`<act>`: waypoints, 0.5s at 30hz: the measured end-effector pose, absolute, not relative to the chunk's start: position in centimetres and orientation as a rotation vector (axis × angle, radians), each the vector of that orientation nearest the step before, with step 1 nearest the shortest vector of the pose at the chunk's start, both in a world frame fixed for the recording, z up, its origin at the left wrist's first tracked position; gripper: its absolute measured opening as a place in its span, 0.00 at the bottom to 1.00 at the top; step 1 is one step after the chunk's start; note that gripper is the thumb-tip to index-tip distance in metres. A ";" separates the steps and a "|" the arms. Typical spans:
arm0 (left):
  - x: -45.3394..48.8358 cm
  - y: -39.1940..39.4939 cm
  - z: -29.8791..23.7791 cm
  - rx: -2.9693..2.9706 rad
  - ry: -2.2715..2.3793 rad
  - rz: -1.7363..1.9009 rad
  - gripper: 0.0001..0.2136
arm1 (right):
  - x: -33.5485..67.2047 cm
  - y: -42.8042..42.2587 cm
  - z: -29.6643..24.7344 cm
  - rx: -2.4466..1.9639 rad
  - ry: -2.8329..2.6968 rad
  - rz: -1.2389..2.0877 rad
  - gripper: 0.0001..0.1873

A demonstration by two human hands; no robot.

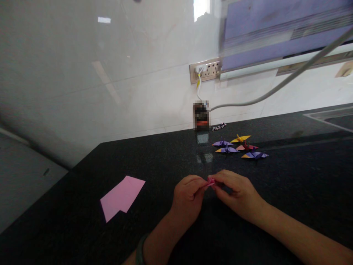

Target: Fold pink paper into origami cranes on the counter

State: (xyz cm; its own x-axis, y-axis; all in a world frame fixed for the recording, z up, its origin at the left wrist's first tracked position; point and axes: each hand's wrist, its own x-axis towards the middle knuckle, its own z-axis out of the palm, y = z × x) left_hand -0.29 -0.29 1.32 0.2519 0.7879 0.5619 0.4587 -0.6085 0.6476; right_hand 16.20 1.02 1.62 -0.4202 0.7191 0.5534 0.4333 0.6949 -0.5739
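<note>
Between my fingertips is a small piece of folded pink paper (pixel 211 182), held just above the dark counter. My left hand (pixel 190 195) pinches it from the left, thumb and fingers pressed together. From the other side, my right hand (pixel 237 191) grips it between thumb and forefinger. Much of the paper is hidden by the fingers, so its folded shape is hard to make out. Flat pink paper sheets (pixel 124 197) lie overlapping on the counter, left of my left hand. Beyond my right hand stand several folded paper cranes (pixel 226 150) in purple, yellow and red.
The black speckled countertop (pixel 160 158) meets a pale tiled wall (pixel 138 92). A blurred-out device (pixel 202 116) stands against the wall, with a beaded strand (pixel 219 127) beside it. A grey cable (pixel 264 97) runs up to the right. Above is a wall socket (pixel 212 70) with a white plug.
</note>
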 end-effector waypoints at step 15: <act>-0.1 -0.2 1.2 1.945 1.122 1.313 0.04 | 16.1 1.0 1.5 -0.961 -2.052 0.514 0.06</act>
State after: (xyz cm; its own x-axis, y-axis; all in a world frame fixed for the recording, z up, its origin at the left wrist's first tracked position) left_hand -0.07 -0.16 1.22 0.1809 0.8588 0.4793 0.3389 -0.5119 0.7894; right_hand 16.06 0.99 1.54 -0.3956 0.7764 0.4907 0.4534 0.6297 -0.6308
